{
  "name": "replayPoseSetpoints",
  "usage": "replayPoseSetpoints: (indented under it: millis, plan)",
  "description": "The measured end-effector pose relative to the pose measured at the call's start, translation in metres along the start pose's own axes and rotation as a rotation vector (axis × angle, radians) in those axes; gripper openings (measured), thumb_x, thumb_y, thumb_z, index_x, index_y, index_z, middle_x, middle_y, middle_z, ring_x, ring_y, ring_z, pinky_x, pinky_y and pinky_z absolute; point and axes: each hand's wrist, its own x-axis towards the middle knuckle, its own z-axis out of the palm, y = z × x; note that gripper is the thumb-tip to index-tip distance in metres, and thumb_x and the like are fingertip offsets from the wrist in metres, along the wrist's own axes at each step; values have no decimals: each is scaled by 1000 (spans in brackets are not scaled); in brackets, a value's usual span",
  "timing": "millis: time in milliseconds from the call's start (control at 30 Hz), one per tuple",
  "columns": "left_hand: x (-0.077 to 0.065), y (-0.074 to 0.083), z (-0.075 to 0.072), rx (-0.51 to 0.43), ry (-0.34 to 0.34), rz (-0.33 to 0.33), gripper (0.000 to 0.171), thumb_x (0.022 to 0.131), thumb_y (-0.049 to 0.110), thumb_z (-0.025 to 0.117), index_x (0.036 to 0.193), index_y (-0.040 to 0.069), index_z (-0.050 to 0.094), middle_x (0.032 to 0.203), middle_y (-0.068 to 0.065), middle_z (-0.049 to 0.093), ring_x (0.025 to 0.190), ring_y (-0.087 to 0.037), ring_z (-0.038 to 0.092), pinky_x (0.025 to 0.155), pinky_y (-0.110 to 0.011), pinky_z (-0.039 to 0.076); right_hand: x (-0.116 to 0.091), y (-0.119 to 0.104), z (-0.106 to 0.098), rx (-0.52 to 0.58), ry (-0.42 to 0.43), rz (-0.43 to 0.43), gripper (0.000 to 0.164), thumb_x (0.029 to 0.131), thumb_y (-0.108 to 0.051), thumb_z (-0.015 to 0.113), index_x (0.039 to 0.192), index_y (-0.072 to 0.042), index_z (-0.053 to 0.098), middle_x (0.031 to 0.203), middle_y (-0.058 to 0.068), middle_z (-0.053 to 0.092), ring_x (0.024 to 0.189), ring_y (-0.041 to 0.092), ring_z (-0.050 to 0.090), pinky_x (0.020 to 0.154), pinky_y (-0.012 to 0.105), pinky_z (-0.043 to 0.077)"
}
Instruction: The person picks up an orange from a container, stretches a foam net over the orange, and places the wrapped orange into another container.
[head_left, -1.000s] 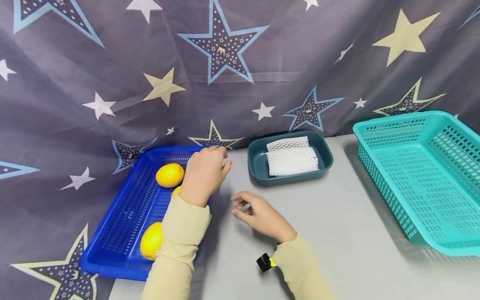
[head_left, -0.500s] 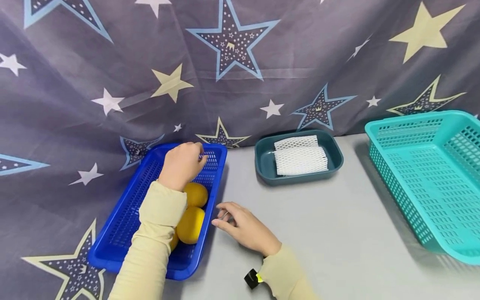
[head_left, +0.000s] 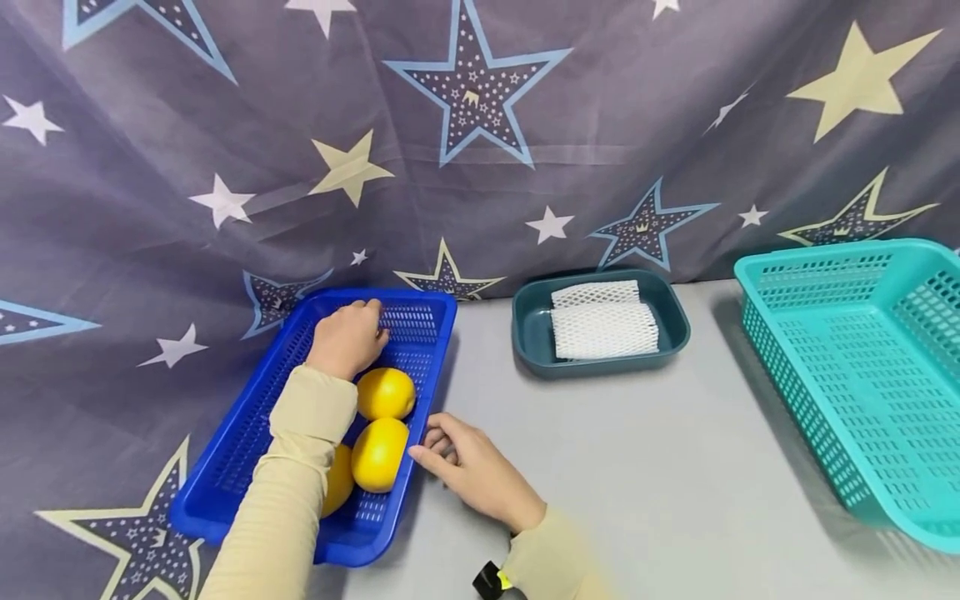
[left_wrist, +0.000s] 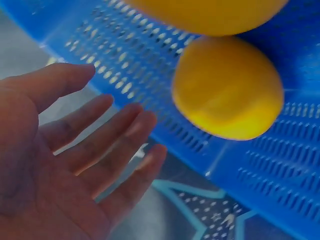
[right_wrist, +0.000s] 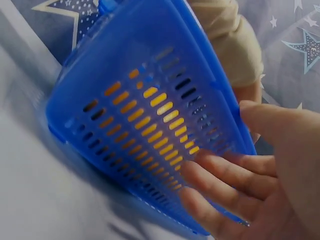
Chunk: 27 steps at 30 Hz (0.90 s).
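A blue plastic basket (head_left: 225, 467) holds several round yellow fruits (head_left: 385, 393), some partly hidden by the left sleeve. My left hand (head_left: 347, 340) is over the basket's far part, back of the hand upward. In the left wrist view its fingers (left_wrist: 127, 127) are spread and hold nothing, beside the basket rim and apart from a yellow fruit (left_wrist: 227, 90). My right hand (head_left: 480, 471) is at the basket's right side. The right wrist view shows its thumb right at the rim and its loosely bent fingers (right_wrist: 225, 180) close along the perforated outer wall.
A dark teal tray (head_left: 536, 337) with white foam net sleeves (head_left: 603, 329) stands at the back middle. To the right is a turquoise basket (head_left: 795, 400). A star-patterned cloth (head_left: 487, 200) hangs behind the grey tabletop (head_left: 637, 483).
My left hand has moved left and lower, from the basket's right edge to over its far part. My right hand has come left to the basket's side. The head view has shifted slightly.
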Motion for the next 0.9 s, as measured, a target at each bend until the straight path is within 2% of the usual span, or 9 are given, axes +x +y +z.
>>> replayPoseSetpoints:
  millis: [133,300,467,533,667,900]
  plan:
    - [5,-10,16,10,0,-16,40,86,21,62,114,-5,51,104,-26,57,89,-42,58,74,-56,48,0,-1,4,121,35,22,37,89,-40,57,112,-11,54,92,-1,60,78,11,60,70,24,52]
    - [10,-19,24,-36,-17,-46,47,87,21,59,122,-7,44,112,-29,52,98,-44,53,80,-58,45,1,-2,9,399,59,31,32,88,-21,64,110,-2,52,86,9,60,68,22,64,63,42,54]
    - [13,-25,29,-43,-22,-48,47,87,20,56,122,-9,42,112,-30,50,99,-45,50,82,-58,43,2,-3,14,653,45,-6,31,87,-5,62,107,12,44,82,13,56,62,26,64,60,54,51]
    - [14,-28,31,-43,-28,-45,48,88,19,55,123,-10,41,113,-31,48,101,-46,48,84,-58,42,2,-2,14,704,42,-7,31,87,-3,61,106,14,43,82,13,56,61,26,64,59,54,51]
    - [16,-32,34,-45,-51,-57,51,88,20,56,126,-10,40,117,-32,46,105,-46,44,87,-58,40,3,-3,15,738,41,7,30,87,-1,60,105,14,42,82,13,56,62,24,63,59,50,52]
    - [18,-38,39,-104,-187,-144,63,86,27,61,131,-9,36,125,-33,38,111,-48,36,91,-62,34,2,-7,13,788,40,83,29,86,0,61,106,12,43,83,13,55,65,22,62,58,46,54]
